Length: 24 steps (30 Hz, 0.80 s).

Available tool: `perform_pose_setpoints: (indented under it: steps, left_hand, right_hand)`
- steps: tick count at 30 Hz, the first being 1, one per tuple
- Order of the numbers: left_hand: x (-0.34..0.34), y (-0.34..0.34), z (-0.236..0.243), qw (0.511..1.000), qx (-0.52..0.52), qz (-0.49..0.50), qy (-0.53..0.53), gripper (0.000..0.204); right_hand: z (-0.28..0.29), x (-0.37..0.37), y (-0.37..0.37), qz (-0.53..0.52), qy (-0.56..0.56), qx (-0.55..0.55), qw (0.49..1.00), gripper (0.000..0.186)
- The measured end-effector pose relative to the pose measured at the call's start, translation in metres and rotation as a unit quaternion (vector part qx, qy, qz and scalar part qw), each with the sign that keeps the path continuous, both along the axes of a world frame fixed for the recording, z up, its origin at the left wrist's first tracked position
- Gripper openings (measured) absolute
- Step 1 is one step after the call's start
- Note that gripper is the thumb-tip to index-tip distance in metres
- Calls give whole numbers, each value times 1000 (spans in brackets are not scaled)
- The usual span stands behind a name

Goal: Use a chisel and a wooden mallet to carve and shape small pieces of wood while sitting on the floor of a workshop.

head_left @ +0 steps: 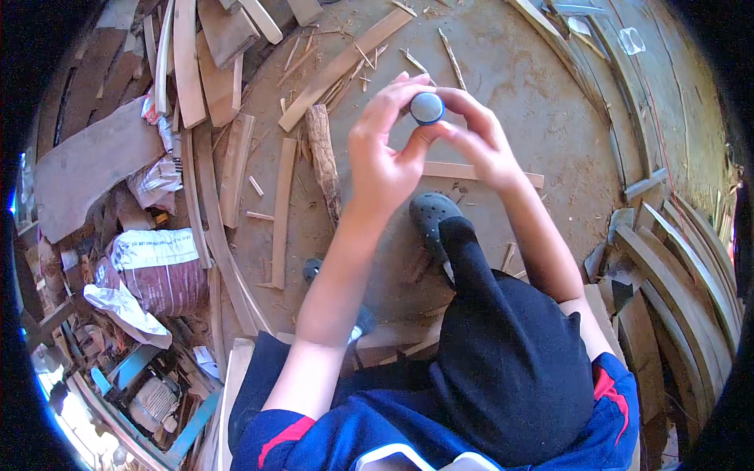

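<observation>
In front of me both hands are closed around a small round object with a grey top and a dark blue rim [427,108]. It is seen end-on, so its length and exact kind are hidden. My left hand [385,141] curls about it from the left, with the thumb pressed near its lower edge. On the other side my right hand [477,135] bends its fingers over the top right, its thumb meeting the left thumb below the rim. Beneath the hands, a thin wooden strip [518,177] lies on the floor, close to my dark clog [434,213].
Wooden planks [345,69] and a rough stick [323,153] lie on the dusty floor [377,251]. Leftward are stacked boards [98,177], a maroon sack [161,286] and a motor [155,403] beside a blue frame. Curved timber [675,298] is piled at the right.
</observation>
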<state>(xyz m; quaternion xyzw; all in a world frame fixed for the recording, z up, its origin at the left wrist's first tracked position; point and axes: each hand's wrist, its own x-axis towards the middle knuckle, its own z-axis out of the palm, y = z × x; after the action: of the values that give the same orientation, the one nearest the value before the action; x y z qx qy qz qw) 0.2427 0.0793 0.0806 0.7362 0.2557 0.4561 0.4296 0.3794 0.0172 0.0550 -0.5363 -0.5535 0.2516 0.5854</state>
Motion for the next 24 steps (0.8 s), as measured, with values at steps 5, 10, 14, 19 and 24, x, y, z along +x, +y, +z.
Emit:
perform_pose_setpoints:
  steps: [5, 10, 14, 19, 24]
  left_hand:
    - [-18, 11, 1, 998, 9, -64, 23, 35]
    - [-27, 9, -4, 988, -81, -130, -27, 38]
    - [-29, 7, -7, 980, -97, -159, -67, 41]
    - [-31, 7, -9, 968, -136, -172, -121, 43]
    - [-50, 4, 8, 976, -30, -88, -199, 48]
  right_hand:
    - [7, 14, 13, 126, 197, -143, 962, 32]
    - [11, 19, 23, 154, 138, -227, 952, 38]
    - [25, 23, 23, 196, 152, -281, 927, 33]
    - [39, 4, 14, 74, 86, -239, 964, 26]
    - [33, 2, 17, 0, -126, -113, 986, 20]
